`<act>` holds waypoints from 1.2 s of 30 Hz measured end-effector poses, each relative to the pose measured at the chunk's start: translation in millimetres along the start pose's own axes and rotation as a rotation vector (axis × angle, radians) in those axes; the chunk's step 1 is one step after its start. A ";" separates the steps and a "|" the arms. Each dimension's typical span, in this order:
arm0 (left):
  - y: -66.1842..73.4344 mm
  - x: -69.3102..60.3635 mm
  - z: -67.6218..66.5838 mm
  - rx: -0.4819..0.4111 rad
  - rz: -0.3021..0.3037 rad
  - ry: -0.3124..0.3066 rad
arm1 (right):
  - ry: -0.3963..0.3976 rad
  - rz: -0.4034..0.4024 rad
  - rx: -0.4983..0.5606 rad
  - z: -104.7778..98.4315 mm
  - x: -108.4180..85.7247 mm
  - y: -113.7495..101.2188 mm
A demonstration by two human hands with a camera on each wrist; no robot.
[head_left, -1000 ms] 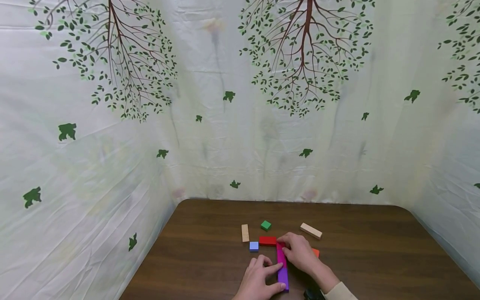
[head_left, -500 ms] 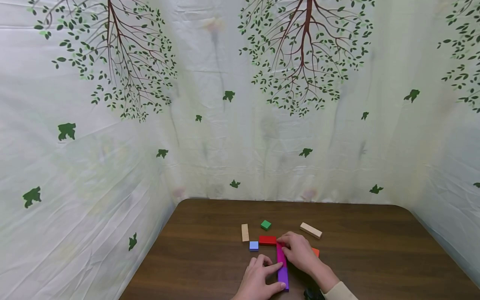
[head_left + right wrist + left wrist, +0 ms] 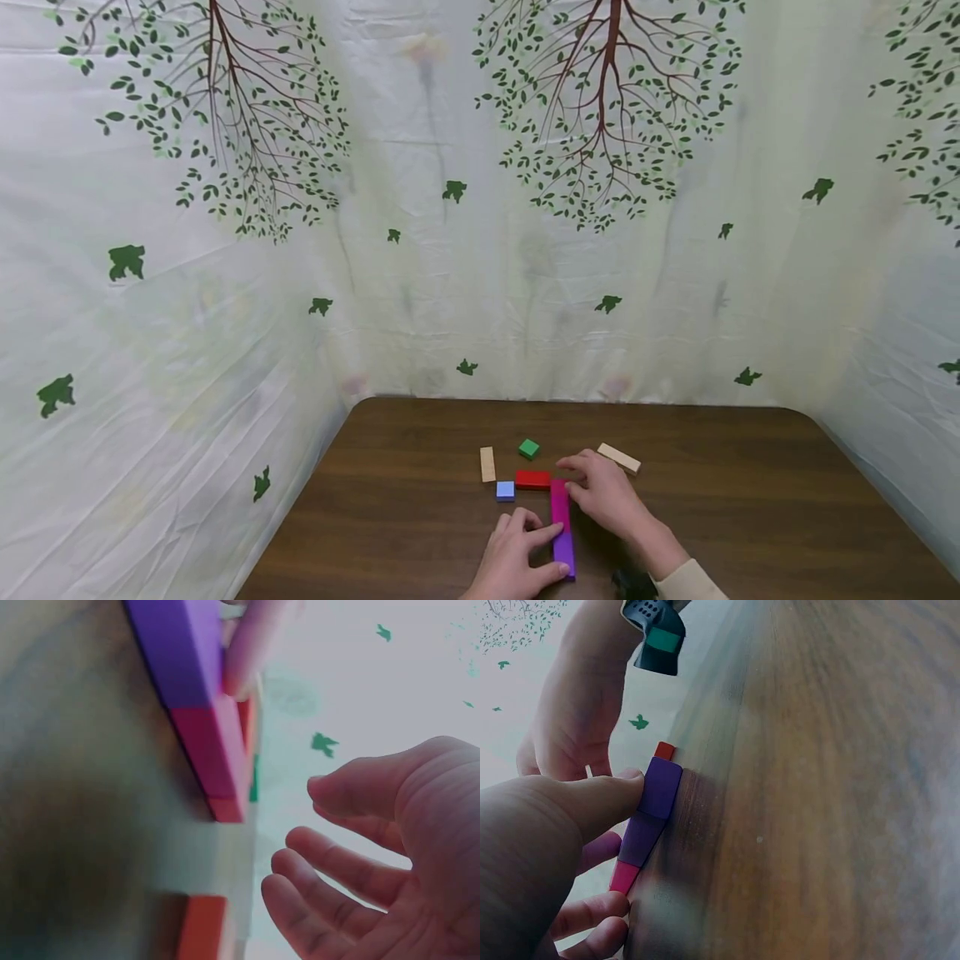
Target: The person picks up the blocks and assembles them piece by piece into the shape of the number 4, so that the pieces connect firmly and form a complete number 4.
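A purple block [image 3: 564, 557] and a magenta block [image 3: 560, 504] lie end to end in a line on the table. My left hand [image 3: 506, 557] touches the purple one: its thumb lies at the near end, its index fingertip beside the joint. Just right of the magenta block's far end hovers my right hand [image 3: 609, 497], fingers spread, apart from the block in the right wrist view. A red block [image 3: 532, 479] lies crosswise by that far end. An orange block [image 3: 202, 926] shows in the right wrist view; in the head view it is hidden.
On the brown table [image 3: 420, 542] lie a small blue block [image 3: 506, 491], a green block [image 3: 528, 449] and two beige blocks, one on the left [image 3: 487, 464], one behind my right hand [image 3: 619, 459]. A printed curtain [image 3: 525, 333] hangs beyond the table's far edge.
My right hand has let go of the magenta block and moved slightly away to the far right, now covering the orange block in the head view. My left hand stays on the purple block.
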State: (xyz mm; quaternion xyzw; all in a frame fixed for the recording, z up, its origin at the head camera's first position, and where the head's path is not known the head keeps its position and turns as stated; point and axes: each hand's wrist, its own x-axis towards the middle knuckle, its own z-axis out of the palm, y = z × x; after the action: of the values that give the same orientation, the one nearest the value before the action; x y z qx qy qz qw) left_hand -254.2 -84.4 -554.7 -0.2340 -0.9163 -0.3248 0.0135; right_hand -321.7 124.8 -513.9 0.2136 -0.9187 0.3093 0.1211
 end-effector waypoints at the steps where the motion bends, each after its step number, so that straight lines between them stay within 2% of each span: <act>1: -0.2 0.0 -0.4 0.005 0.003 0.004 | 0.003 0.007 0.003 -2.9 -0.1 0.2; 6: -0.8 -1.1 0.1 0.011 0.014 0.014 | 0.034 0.058 0.012 -13.8 -4.5 6.3; 18: -1.7 -1.7 0.4 -0.002 0.013 0.039 | 0.020 0.117 -0.062 -25.9 -19.7 29.5; 24: -2.1 -1.5 -2.8 -0.011 0.003 0.039 | -0.029 0.134 -0.063 -28.3 -25.0 35.9; 28: -2.5 -0.8 -2.0 -0.009 0.020 0.046 | -0.045 0.118 -0.082 -26.5 -28.9 40.9; 36: -1.8 0.3 1.7 -0.007 0.032 0.043 | -0.002 0.042 -0.147 -23.8 -35.7 46.4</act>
State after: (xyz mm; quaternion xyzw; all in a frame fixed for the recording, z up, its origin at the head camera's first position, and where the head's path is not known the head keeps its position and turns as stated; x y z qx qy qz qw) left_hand -255.0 -84.4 -557.1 -0.2416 -0.9107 -0.3329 0.0377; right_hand -309.9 184.2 -532.0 0.1850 -0.9434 0.2432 0.1292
